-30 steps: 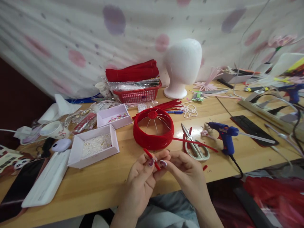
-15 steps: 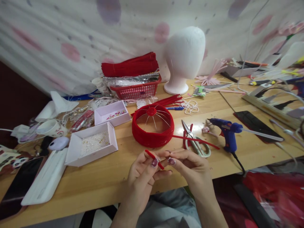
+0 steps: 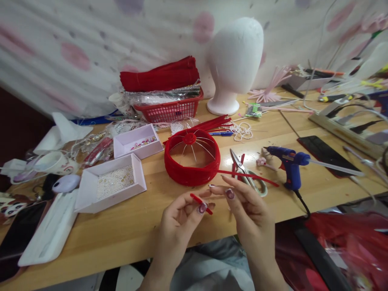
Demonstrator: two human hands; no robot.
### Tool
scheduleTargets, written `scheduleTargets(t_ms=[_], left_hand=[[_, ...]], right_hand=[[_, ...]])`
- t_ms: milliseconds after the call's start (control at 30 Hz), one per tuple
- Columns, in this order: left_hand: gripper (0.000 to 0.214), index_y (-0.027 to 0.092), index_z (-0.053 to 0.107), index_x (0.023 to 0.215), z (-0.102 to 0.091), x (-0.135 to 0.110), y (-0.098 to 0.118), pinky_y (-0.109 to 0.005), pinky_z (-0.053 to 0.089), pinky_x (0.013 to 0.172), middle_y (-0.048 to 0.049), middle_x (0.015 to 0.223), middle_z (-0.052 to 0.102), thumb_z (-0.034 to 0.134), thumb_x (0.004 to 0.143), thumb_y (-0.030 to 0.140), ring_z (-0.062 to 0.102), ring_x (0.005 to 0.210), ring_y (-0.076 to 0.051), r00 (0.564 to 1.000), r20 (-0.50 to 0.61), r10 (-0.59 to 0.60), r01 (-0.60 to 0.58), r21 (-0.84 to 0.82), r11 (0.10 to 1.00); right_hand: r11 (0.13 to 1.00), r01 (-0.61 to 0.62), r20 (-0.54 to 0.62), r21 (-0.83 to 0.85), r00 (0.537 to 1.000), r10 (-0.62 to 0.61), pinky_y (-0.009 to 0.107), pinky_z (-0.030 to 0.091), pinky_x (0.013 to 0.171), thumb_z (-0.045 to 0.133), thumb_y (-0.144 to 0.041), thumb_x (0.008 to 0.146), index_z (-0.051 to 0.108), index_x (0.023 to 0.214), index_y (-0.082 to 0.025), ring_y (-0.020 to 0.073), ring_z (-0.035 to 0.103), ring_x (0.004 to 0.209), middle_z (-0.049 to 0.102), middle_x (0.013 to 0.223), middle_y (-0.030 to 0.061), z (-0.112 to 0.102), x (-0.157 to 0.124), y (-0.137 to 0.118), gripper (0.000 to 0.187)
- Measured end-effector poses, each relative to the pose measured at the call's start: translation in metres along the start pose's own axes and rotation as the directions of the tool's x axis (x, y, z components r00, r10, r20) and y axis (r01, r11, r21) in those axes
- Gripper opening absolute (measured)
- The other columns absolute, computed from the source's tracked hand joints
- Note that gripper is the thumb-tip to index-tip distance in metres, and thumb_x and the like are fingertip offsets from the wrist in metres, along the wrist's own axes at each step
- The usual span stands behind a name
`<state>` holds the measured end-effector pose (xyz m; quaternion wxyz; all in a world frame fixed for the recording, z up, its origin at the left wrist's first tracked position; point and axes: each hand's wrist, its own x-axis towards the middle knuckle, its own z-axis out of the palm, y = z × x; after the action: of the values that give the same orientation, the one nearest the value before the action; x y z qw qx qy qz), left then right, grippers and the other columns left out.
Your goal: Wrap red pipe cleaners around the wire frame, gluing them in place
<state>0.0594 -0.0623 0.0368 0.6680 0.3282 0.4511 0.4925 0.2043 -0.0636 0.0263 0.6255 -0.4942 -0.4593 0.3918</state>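
My left hand (image 3: 182, 218) pinches a short piece of red chenille stem (image 3: 197, 199) between thumb and forefinger, above the front of the table. Close beside it on the right, my right hand (image 3: 248, 210) has its thumb and fingers apart, and I see nothing between them. Its forefinger reaches toward the left fingertips; whether they touch I cannot tell. Behind both hands sits a round red cap-shaped frame (image 3: 190, 173), with thin wires running from a red centre disc to a red-wrapped band. A long red strip (image 3: 251, 175) extends from its right side across the scissors (image 3: 242, 167).
A blue glue gun (image 3: 289, 161) stands right of the scissors, its cord hanging over the edge. Pearl beads fill a white box (image 3: 139, 173) at left. Behind are a red basket (image 3: 169, 111) of red stems and a white foam head (image 3: 236, 60).
My right hand's fingers have spread and drawn slightly away from the left hand. The left hand still pinches the red chenille piece. The view has shifted a little.
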Motion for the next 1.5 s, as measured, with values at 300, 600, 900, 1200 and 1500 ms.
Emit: scheduleTargets(t_ms=[300, 600, 900, 1200, 1500], left_hand=[[0.013, 0.028, 0.084, 0.089, 0.003, 0.005, 0.003, -0.033, 0.058, 0.091, -0.0074, 0.105, 0.077, 0.072, 0.089, 0.023, 0.072, 0.101, -0.025, 0.908, 0.059, 0.415, -0.382, 0.526, 0.76], [0.022, 0.029, 0.083, 0.106, -0.002, -0.012, 0.012, -0.038, 0.057, 0.103, -0.0081, 0.131, 0.073, 0.067, 0.092, 0.023, 0.068, 0.122, -0.029, 0.942, 0.133, 0.307, -0.332, 0.478, 0.813], [0.042, 0.021, 0.072, 0.109, -0.018, -0.012, 0.029, -0.033, 0.06, 0.089, -0.0057, 0.094, 0.079, 0.081, 0.083, 0.052, 0.075, 0.093, -0.022, 0.964, -0.134, 0.231, -0.243, -0.079, 0.967], [0.042, 0.021, 0.074, 0.116, -0.012, -0.016, 0.014, -0.052, 0.044, 0.117, -0.0143, 0.13, 0.074, 0.07, 0.091, 0.054, 0.066, 0.127, -0.032, 0.981, 0.164, 0.104, -0.058, -0.262, 0.963], [0.035, 0.025, 0.076, 0.118, -0.052, -0.036, 0.033, -0.044, 0.052, 0.111, -0.0084, 0.132, 0.074, 0.082, 0.084, 0.032, 0.068, 0.124, -0.031, 0.924, -0.108, 0.366, -0.359, 0.074, 0.93]], right_hand=[[0.999, 0.035, 0.077, -0.03, 0.996, -0.033, 0.03, 0.065, 0.081, 0.076, -0.02, 0.085, 0.083, 0.09, -0.029, 0.02, 0.078, 0.093, 0.082, 0.099, 0.0041, 0.011, -0.005, -0.003, 0.012], [0.942, -0.216, -0.023, 0.258, 0.973, 0.23, 0.02, 0.061, 0.047, 0.089, -0.033, 0.074, 0.081, 0.081, -0.021, 0.0142, 0.071, 0.053, 0.079, 0.071, 0.004, 0.016, 0.003, 0.0, 0.016], [0.881, -0.26, 0.042, 0.396, 0.963, 0.265, 0.031, 0.068, 0.076, 0.089, -0.032, 0.075, 0.077, 0.087, -0.022, 0.0205, 0.081, 0.085, 0.082, 0.104, 0.007, 0.017, 0.001, 0.01, 0.02], [0.841, -0.285, 0.065, 0.459, 0.955, 0.289, 0.019, 0.064, 0.068, 0.099, -0.021, 0.055, 0.077, 0.071, -0.023, 0.0139, 0.077, 0.071, 0.079, 0.073, -0.001, 0.021, -0.001, 0.011, 0.027], [0.83, -0.323, -0.021, 0.455, 0.928, 0.373, 0.023, 0.065, 0.057, 0.097, -0.037, 0.062, 0.073, 0.08, -0.018, 0.0181, 0.076, 0.059, 0.079, 0.069, 0.0042, 0.016, 0.001, 0.009, 0.035]])
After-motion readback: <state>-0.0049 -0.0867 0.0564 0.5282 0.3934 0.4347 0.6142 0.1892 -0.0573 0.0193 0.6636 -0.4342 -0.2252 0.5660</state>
